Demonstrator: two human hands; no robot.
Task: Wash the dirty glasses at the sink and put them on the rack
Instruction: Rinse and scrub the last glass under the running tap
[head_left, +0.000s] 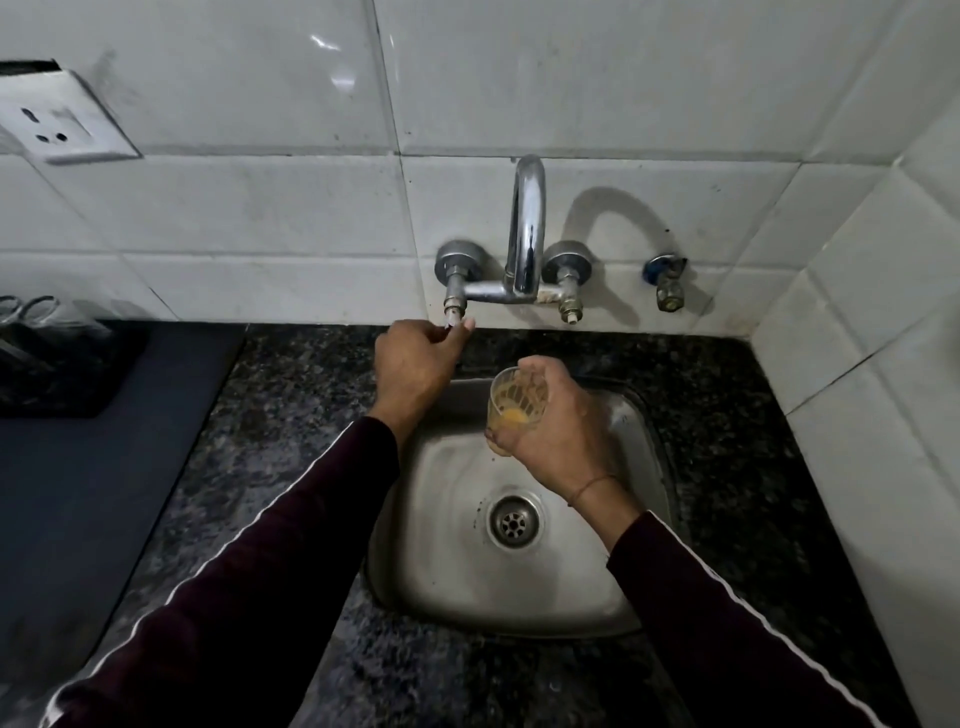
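Observation:
My right hand (558, 436) grips a small clear glass (511, 402) with orange dregs at its bottom, holding it upright over the steel sink (639, 431), below the chrome tap spout (527, 223). My left hand (418, 361) reaches up to the left tap valve (454, 306) and pinches its stem between thumb and fingers. No water is visibly running. The sink bowl holds nothing but its drain (514, 522).
A dark speckled granite counter (291, 415) surrounds the sink. A dark mat (78, 467) lies on the left, with a black rack (57, 358) holding glassware at its far end. White tiled walls stand behind and to the right; a socket (57, 124) is at upper left.

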